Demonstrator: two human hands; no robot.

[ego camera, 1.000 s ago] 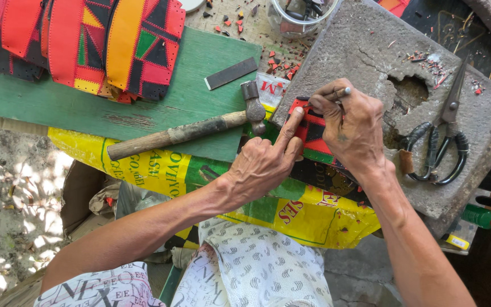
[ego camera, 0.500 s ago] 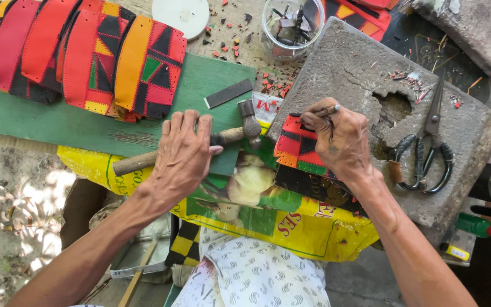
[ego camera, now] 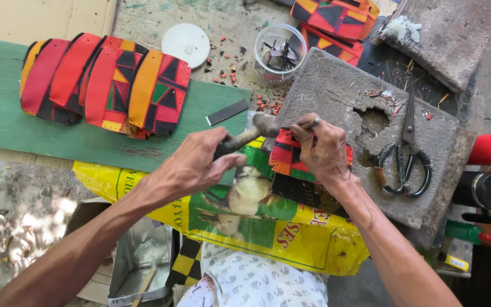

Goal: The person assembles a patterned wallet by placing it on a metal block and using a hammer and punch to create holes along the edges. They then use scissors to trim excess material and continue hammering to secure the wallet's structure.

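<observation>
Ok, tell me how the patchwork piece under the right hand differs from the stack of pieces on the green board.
The patchwork piece is a single one, pinned on the stone slab by the right hand; the stack of pieces is several overlapping, untouched on the green board. The single piece is partly hidden by the hand; the stack lies in full view. Both show red, orange, black and green panels.

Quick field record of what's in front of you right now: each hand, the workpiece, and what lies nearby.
left hand: left hand gripping a hammer, head raised and blurred
right hand: right hand pinching a small metal pin over the patchwork piece
support: grey stone block, chipped hollow near the middle
on the block: black-handled scissors
green board: stack of red, orange and black patchwork pieces; dark metal strip
further back: clear jar of small metal bits; white lid
lap: yellow printed sack
</observation>
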